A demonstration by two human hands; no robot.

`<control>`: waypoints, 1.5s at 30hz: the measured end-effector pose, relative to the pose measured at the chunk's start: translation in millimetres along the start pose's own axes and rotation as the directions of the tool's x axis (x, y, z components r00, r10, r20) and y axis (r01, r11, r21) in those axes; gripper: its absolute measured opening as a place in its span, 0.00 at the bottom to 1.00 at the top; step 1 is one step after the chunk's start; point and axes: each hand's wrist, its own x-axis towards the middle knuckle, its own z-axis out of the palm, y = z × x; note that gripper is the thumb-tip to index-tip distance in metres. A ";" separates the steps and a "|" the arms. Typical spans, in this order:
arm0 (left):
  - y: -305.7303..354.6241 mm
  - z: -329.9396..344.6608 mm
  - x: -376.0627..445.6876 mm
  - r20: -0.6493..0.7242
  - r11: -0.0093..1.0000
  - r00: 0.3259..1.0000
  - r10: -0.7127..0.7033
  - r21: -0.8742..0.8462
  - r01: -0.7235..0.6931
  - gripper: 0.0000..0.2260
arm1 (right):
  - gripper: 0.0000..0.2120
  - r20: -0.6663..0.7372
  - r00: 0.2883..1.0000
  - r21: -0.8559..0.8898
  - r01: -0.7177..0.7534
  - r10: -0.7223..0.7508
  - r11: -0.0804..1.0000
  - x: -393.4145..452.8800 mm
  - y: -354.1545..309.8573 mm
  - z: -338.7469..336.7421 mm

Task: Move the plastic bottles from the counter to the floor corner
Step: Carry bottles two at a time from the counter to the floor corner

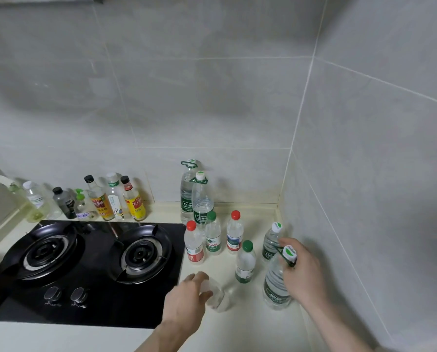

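Bottles (pixel 213 233) crowd the surface (pixel 227 323) right of the stove (pixel 90 265), clear of its burners; left hand (pixel 187 301), fingers curled round a small clear bottle (pixel 218 297); further right, right hand (pixel 305 273) pinches the big bottle (pixel 275 285) by its neck, probably for lifting

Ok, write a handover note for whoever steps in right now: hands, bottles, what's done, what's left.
Left hand grips a small clear bottle on the counter.
Right hand holds the handle loop of a large green-label bottle near the wall.
Seven more water bottles stand by the stove. The floor corner is out of view.
Done: nothing visibly moved.
Left: carry all the bottles down.
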 end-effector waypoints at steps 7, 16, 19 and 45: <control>-0.7 -0.2 -26.1 0.025 0.999 0.999 -0.030 -0.033 0.031 0.13 | 0.21 0.109 0.992 0.027 0.067 -0.070 0.997 -17.2 -12.6 5.5; -1.0 0.6 -30.3 0.029 0.988 0.995 -0.091 -0.120 0.094 0.11 | 0.16 0.040 0.993 -0.043 0.112 -0.111 0.993 -8.2 -19.1 -18.4; 0.2 4.3 -31.1 0.027 0.983 0.994 -0.108 -0.146 0.111 0.11 | 0.09 0.032 0.993 -0.113 0.113 -0.110 0.987 -7.1 -22.2 -26.8; -112.8 -93.2 -143.7 -0.061 0.756 0.941 -0.332 -0.614 0.227 0.09 | 0.24 0.512 0.855 -0.294 0.263 -0.081 0.919 -66.9 -153.8 66.2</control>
